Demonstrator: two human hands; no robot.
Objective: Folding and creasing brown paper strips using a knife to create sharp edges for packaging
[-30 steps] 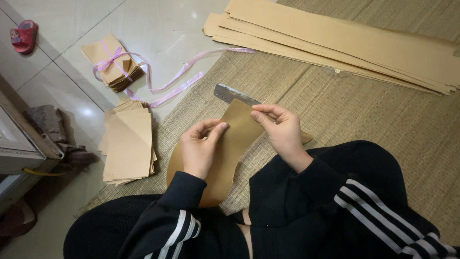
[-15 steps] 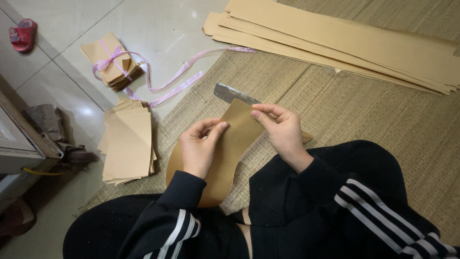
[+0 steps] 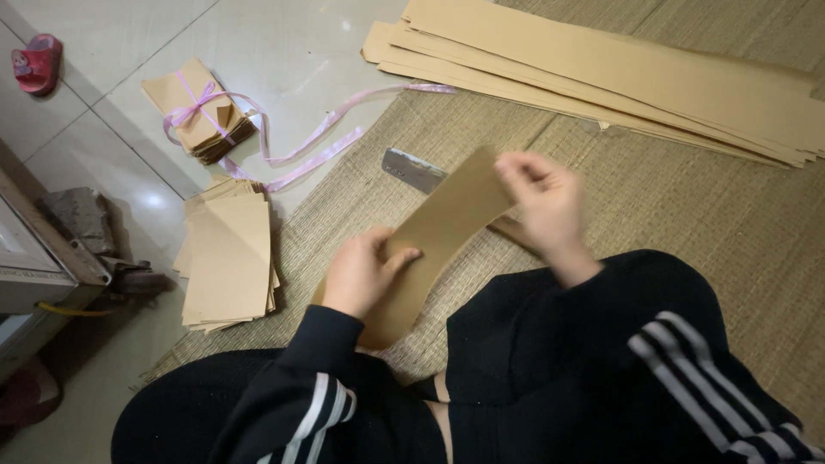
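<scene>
Over woven mat, paper strip between both hands' seemingly pinching fingers.

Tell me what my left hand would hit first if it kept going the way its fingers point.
The left hand points up and right along the brown paper strip it holds. Past that, probably the metal blade on the mat, though depth is unclear.

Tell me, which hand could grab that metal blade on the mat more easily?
Probably the right hand. It is up by the paper's far end, close to the metal blade. The left hand presses the paper lower down, farther away.
</scene>
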